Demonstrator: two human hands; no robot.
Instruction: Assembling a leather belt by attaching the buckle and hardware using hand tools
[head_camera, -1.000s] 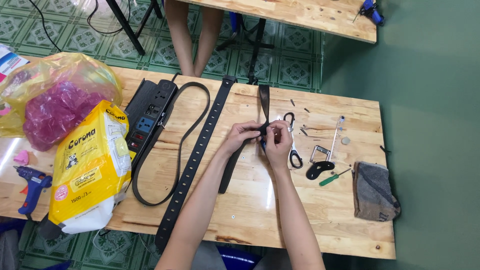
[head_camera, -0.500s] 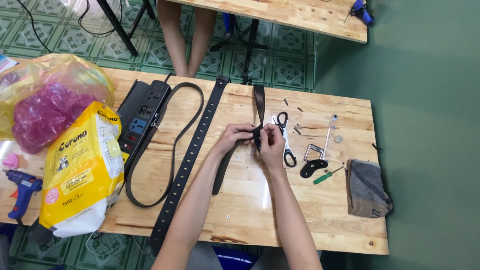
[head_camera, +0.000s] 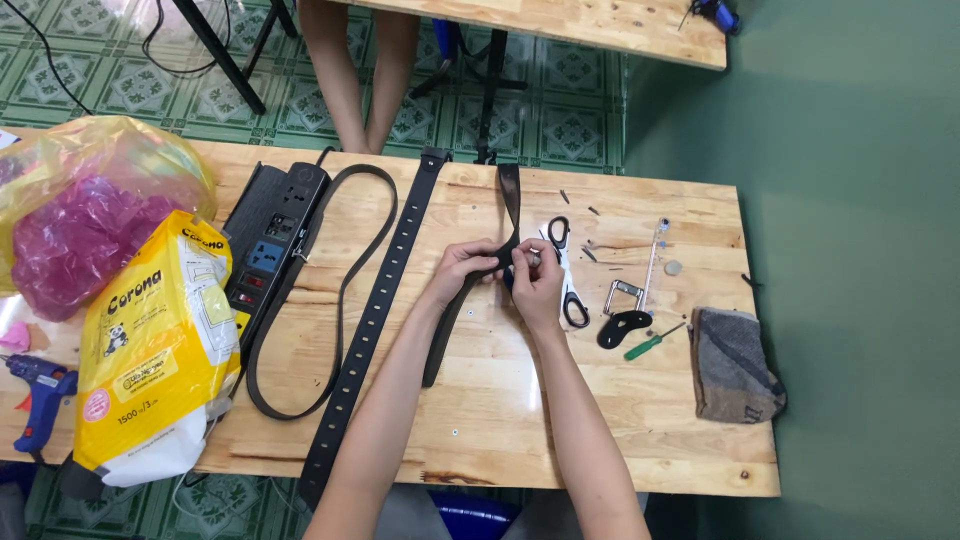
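Note:
A short black strap (head_camera: 509, 200) lies across the middle of the wooden table (head_camera: 520, 420), running from the far edge toward me. My left hand (head_camera: 462, 268) pinches it near its middle from the left. My right hand (head_camera: 535, 278) grips the same spot from the right, fingertips meeting over a small metal piece. Just right of my hands lie black-handled scissors (head_camera: 568, 275). A long black strap with several holes (head_camera: 375, 320) lies to the left of my left forearm.
A thin black belt loop (head_camera: 345, 290) and a black power strip (head_camera: 270, 245) lie at left. A yellow bag (head_camera: 150, 340), pink-filled plastic bag (head_camera: 85, 225) and blue glue gun (head_camera: 40, 395) sit far left. Metal buckle (head_camera: 622, 296), green screwdriver (head_camera: 650, 345), grey cloth (head_camera: 735, 365) at right. Another person's legs (head_camera: 360, 70) stand beyond.
Both hands stay on the short strap with only small finger movement. The view has shifted slightly as my head moved.

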